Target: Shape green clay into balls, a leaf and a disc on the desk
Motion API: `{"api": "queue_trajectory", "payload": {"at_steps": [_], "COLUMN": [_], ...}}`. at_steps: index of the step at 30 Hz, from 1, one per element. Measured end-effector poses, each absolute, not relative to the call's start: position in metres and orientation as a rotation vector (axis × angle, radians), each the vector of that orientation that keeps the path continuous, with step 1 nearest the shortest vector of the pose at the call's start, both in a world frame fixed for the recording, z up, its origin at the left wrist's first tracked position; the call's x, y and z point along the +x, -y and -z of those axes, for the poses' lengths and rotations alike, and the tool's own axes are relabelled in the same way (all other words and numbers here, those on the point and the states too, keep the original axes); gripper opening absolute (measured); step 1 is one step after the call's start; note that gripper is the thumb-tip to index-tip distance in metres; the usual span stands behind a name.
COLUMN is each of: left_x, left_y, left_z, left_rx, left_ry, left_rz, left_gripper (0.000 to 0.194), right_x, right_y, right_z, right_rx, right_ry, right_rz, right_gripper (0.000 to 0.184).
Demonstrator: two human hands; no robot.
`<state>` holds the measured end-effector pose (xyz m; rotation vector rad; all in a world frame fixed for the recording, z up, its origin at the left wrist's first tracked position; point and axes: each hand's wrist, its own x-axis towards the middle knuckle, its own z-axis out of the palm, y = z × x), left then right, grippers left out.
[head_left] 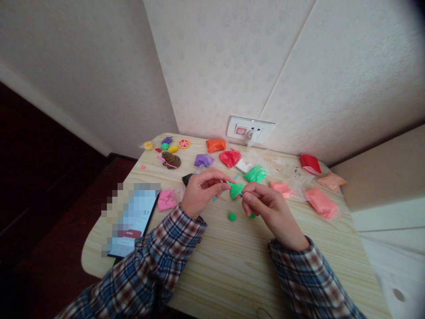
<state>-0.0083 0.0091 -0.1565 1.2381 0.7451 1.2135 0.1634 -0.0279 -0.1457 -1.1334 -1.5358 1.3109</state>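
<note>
Above the table, my left hand (206,189) is closed, pinching the narrow end of a green clay piece (237,191) with thumb and forefinger. The piece widens toward the right and has a rough surface. My right hand (268,208) is also closed, its fingertips against the clay's right side. A small dark bluish tip, perhaps of a thin tool, shows between them; most of it is hidden. Below the hands lies a green clay ball (231,216). Another green ball (253,215) is partly covered by my right hand.
Bags of green (255,173), red (229,157), purple (203,160) and pink clay (167,200) lie around the wooden table (229,274). Small clay fruits (165,146) and a brown coiled model (171,160) stand back left. A tablet (136,221) lies left; a wall socket (250,129) is behind.
</note>
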Motion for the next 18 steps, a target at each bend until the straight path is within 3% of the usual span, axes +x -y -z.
{"api": "queue_trajectory", "payload": {"at_steps": [18], "left_x": [-0.0068], "left_y": [-0.0069], "left_z": [0.1522], "left_rx": [1.216], "left_ry": [-0.781], "left_rz": [-1.201], "left_gripper": [0.014], "right_x": [0.1631], "right_y": [0.0295], "right_z": [0.1458], "right_rx": [-1.107], "right_ry": [1.532], "right_rz": [-1.444], "right_gripper": [0.039]}}
